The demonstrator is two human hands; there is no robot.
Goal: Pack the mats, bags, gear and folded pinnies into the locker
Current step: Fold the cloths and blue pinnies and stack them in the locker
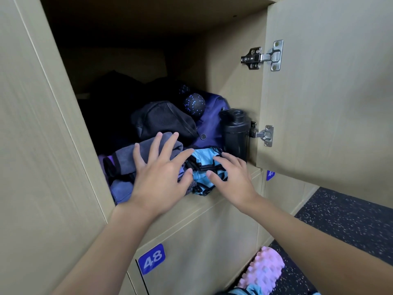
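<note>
The open locker point(231, 81) is stuffed with gear. At its front lip lie a grey and purple rolled mat point(121, 160) and a folded light-blue pinny with black trim point(204, 167). My left hand point(159, 173) presses flat, fingers spread, on the mat and the pinny's left edge. My right hand point(231, 177) rests with straight fingers on the pinny's right side. Behind them sit a black mesh bag point(163, 122), a purple bag point(210, 128), a black ball with blue dots point(194, 104) and a black bottle point(235, 133) at the right wall.
The locker door point(327, 92) stands open to the right on two metal hinges. Below is closed locker 48 point(151, 259). A pink ridged foam roller point(263, 271) and more light-blue fabric point(244, 291) lie on the dark speckled floor at the bottom right.
</note>
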